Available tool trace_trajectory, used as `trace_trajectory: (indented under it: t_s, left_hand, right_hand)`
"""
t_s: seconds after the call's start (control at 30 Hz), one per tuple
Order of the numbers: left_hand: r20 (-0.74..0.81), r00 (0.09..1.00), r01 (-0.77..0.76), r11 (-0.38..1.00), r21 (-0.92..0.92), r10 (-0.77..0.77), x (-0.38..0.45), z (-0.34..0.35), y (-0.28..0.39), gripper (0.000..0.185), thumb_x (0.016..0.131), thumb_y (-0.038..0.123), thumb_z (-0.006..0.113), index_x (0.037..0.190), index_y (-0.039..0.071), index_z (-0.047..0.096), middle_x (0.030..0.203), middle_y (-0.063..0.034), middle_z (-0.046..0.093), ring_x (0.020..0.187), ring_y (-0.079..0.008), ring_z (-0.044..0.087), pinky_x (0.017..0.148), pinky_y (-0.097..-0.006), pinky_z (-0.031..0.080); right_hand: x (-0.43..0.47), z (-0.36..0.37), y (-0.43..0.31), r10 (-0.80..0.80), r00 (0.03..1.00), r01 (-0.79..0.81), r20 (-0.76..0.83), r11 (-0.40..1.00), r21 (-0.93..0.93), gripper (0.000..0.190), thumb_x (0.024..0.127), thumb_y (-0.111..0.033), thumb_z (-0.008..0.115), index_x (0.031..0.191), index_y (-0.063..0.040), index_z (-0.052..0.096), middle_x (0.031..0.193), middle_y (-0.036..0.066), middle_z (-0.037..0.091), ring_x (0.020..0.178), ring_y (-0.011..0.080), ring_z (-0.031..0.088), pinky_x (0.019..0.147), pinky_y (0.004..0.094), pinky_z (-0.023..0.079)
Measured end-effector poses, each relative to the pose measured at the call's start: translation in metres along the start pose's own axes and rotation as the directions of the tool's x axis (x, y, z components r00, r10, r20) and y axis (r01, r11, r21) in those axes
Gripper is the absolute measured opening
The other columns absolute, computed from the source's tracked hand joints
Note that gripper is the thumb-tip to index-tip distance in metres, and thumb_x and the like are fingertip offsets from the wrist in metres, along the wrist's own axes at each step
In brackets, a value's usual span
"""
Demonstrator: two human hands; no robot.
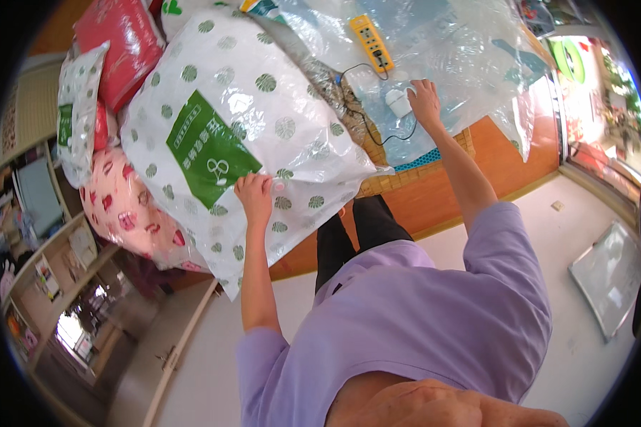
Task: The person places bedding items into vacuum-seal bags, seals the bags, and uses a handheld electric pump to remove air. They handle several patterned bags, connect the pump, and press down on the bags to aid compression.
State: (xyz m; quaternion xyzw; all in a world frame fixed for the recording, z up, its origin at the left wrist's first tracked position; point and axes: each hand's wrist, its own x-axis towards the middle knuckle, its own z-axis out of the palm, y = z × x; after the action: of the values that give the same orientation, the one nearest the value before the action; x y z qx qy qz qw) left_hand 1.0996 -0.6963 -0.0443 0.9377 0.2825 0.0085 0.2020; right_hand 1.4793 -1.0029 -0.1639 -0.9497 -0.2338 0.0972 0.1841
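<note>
My left hand [254, 192] rests on a large white plastic storage bag [294, 115] with green leaf prints and a green panel; its fingers are bent at the bag's surface, and whether they pinch the film I cannot tell. To the right, my right hand [425, 99] touches the edge of a small white device [398, 102] lying on a clear, bluish plastic bag [459, 80]. A black cord [392, 140] loops beside the device. Above it lies a yellow power strip [372, 44] with a black plug in it.
A pink patterned bundle in plastic [131, 208], a red packed bag [123, 50] and a narrow white bag [77, 115] are piled at the left. Woven matting [387, 182] shows at the wooden edge near my legs. A framed panel [609, 280] lies on the floor at right.
</note>
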Motion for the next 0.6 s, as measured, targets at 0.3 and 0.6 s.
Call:
trace_trajectory:
  t_s: [0.3,0.6]
  left_hand:
    - [-0.097,0.994,0.032,0.993,-0.109,-0.043,0.007,-0.003,0.007,0.012,0.081,0.006,0.07,0.093,0.009,0.072,0.096,-0.0069,0.062,0.099,-0.03,0.053,0.093,-0.044,0.038]
    - [-0.118,0.99,0.079,0.996,0.045,-0.073,-0.045,-0.002,0.018,0.058,0.078,-0.008,0.062,0.134,0.008,0.059,0.145,-0.0028,0.052,0.128,-0.0362,0.045,0.11,-0.0469,0.035]
  right_hand:
    - [-0.017,0.027,-0.036,0.132,0.961,-0.077,0.241,0.971,-0.226,0.077,0.072,-0.031,0.081,0.134,-0.002,0.047,0.123,0.02,0.06,0.115,0.0375,0.058,0.096,0.0451,0.049]
    - [-0.096,-0.068,-0.089,0.027,0.857,-0.306,0.514,0.831,0.465,0.07,0.083,-0.034,0.076,0.135,0.005,0.05,0.122,0.018,0.065,0.108,0.0268,0.065,0.088,0.0365,0.052]
